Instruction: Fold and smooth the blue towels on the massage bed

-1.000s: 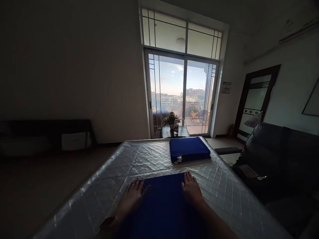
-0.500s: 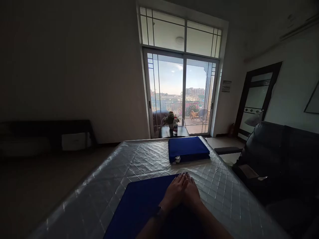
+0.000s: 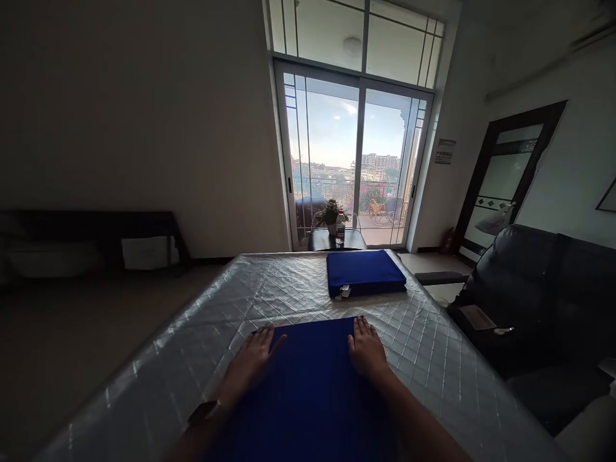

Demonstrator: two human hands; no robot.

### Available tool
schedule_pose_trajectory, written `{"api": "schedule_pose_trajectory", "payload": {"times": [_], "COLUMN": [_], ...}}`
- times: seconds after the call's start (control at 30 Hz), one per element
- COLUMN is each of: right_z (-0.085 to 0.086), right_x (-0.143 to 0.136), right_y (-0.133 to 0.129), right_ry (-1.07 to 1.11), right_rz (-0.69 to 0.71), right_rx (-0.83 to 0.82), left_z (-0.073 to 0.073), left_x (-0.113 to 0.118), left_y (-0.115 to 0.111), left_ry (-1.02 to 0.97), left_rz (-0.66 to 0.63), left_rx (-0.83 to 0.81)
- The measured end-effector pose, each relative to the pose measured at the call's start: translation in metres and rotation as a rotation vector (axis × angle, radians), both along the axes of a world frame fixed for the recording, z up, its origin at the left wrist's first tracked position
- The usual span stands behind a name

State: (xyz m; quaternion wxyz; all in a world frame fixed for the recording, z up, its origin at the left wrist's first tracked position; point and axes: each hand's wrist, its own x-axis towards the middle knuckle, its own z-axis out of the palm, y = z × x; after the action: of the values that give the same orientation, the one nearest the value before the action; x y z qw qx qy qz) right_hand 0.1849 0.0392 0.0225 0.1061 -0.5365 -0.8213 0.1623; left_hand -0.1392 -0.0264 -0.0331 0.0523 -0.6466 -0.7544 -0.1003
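The blue cloth point(image 3: 312, 385) could slip or turn crooked from here. The silver cover point(image 3: 428, 346) under it looks shiny and smooth, so a hard push might make the cloth slide. If 1 hand presses harder than the other, the cloth may bunch up between them. A wrinkle could also hide under a palm and get pressed in. If the hands reach too far ahead, the fingertips might bump the folded blue pile point(image 3: 366, 273) and knock it out of shape.

The left hand point(image 3: 250, 356) is open and flat, with its thumb out to the side. It rests at the cloth's far left corner. The right hand point(image 3: 368, 350) is open and flat too, with its fingers close together. It rests at the far right corner. The 2 hands are well apart and do not look curled around anything. I cannot tell how hard they press.

The blue cloth lies flat between the 2 hands and runs back under the arms, where it gets too dark to see its near end. The folded blue pile sits ahead of the right hand, with a strip of cover in between. Its white tag point(image 3: 345, 292) hangs on the side facing the hands.
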Motion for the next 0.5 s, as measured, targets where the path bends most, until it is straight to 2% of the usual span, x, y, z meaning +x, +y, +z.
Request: {"api": "schedule_pose_trajectory", "payload": {"times": [0.07,0.17,0.3,0.5], "right_z": [0.000,0.000,0.002,0.006], "right_x": [0.000,-0.001,-0.002,-0.003], "right_y": [0.000,0.001,0.001,0.003], "right_ry": [-0.009,-0.024,-0.059,-0.117], "right_rz": [-0.002,-0.008,-0.013,-0.008], "right_rx": [0.005,0.006,0.005,0.003], "left_z": [-0.004,-0.010,-0.014,-0.010], "left_x": [-0.018,-0.027,-0.023,-0.018], "left_y": [-0.008,-0.011,-0.008,-0.009], "left_ry": [0.000,-0.005,-0.033,-0.087], "left_rz": [0.045,0.053,0.044,0.092], "left_rx": [-0.004,0.004,0.053,0.037]}}
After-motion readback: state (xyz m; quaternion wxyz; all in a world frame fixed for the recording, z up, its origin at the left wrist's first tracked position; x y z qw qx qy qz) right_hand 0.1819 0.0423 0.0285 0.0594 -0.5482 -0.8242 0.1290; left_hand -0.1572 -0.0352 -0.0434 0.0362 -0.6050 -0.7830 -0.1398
